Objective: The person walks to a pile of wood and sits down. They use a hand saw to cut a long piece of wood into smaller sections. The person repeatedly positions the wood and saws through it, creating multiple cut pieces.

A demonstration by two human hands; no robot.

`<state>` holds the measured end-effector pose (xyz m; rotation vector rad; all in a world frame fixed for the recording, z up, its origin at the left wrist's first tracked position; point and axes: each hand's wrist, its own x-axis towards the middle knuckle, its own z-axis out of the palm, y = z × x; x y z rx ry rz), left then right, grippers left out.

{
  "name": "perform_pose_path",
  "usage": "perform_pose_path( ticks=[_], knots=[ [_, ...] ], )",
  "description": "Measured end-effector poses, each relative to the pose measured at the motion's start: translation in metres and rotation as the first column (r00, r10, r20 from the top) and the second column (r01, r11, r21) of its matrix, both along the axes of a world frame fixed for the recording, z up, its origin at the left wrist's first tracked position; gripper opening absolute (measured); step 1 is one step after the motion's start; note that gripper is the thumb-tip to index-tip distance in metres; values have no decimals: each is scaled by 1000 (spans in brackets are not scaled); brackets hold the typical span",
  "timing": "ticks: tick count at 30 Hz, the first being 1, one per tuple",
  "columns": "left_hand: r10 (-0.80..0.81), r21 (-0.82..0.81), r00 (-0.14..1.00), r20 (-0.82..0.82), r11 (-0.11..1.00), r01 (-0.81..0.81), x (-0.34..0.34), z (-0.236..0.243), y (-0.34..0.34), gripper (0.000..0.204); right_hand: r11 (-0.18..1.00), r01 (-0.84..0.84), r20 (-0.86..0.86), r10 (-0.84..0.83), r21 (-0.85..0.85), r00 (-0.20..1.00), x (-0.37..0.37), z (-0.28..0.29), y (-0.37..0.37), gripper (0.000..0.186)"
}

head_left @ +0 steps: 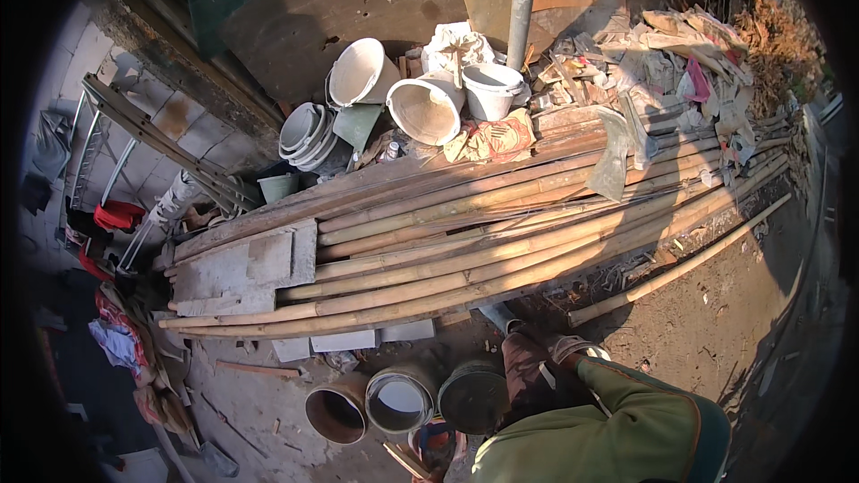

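Observation:
A green sleeve with an orange stripe (644, 402) reaches in from the lower right. At its end, my right hand (565, 349) is small and partly in shadow beside brown trousers (526, 371); its fingers do not show clearly. A pale rim (594, 353) shows next to it, its kind hidden. My left hand is not in view. Three round buckets stand in a row left of the trousers: a brown one (315, 411), one with something whitish inside (371, 402), and a dark one (445, 398). A multicoloured thing (434, 440) lies below them, partly hidden.
Long bamboo poles (429, 291) lie across the middle, with a grey board (224, 286) on their left end. White buckets (362, 76) and a rubble heap (573, 80) lie behind. One loose pole (689, 255) rests at right. A metal post (522, 9) stands behind.

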<state>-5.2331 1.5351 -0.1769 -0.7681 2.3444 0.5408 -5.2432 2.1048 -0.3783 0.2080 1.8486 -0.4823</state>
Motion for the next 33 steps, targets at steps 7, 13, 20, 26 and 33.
perform_pose_path(
  ticks=[7, 13, 20, 26, 33],
  knots=[
    [-32, 25, 997, -68, 999, 34, 120, -23, -68, 45, 948, 317, -368, -292, 9, 883, 60, 74, -71, 40],
    [-72, 49, 997, 14, 996, 72, 215, -43, -94, 49, 996, 18, -531, 29, 83, 847, 232, -6, -71, 29],
    [0, -119, 1000, 30, 993, 4, 279, -34, -150, 53, 987, 148, -485, -99, 64, 869, 256, 76, -115, 28],
    [-21, -101, 1000, -4, 995, 21, 261, -45, -156, 57, 867, 488, -570, -453, -103, 685, 303, 142, -100, 28],
    [21, 235, 971, -239, 971, 37, 202, -55, -159, 58, 884, 430, -264, -376, 185, 888, 345, 164, -86, 29]
  ],
)
